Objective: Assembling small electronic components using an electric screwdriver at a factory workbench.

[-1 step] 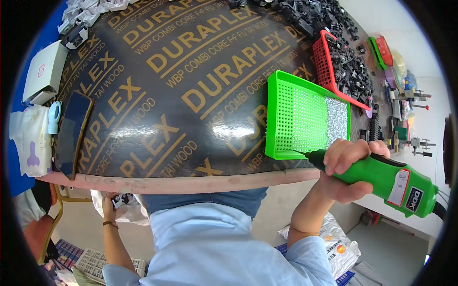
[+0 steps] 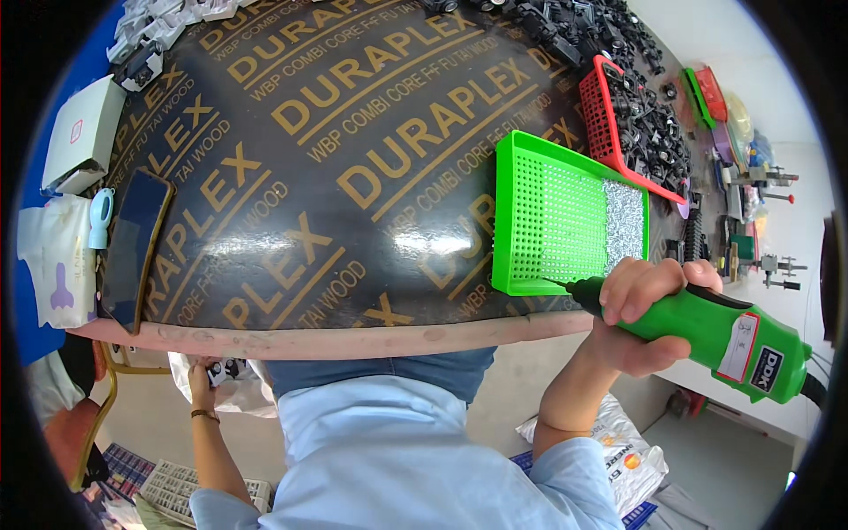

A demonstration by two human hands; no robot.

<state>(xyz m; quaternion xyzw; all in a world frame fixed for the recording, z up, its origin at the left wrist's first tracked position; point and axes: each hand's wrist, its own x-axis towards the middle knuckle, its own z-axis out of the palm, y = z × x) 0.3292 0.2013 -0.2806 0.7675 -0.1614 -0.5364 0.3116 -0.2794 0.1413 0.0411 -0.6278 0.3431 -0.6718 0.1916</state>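
Observation:
My right hand (image 2: 643, 284) is wrapped around a green electric screwdriver (image 2: 685, 329) with a black nose, its cord trailing off at the right. The thin bit points left, over the near wall of a green perforated basket (image 2: 508, 212). A patch of small silvery screws (image 2: 624, 225) lies along that basket's right side. Below the table edge at the left, my left hand (image 2: 200, 385) is closed on a small white-and-black plastic part (image 2: 226, 372). A white plastic bag (image 2: 256, 399) hangs around that part. Some left fingers are hidden.
A red basket (image 2: 601, 124) of black parts adjoins the green one. More black parts (image 2: 548, 31) and grey parts (image 2: 155, 31) line the far edge. At the left are a white box (image 2: 84, 132), a phone (image 2: 137, 243), a light-blue item (image 2: 101, 218) and a white pack (image 2: 60, 265).

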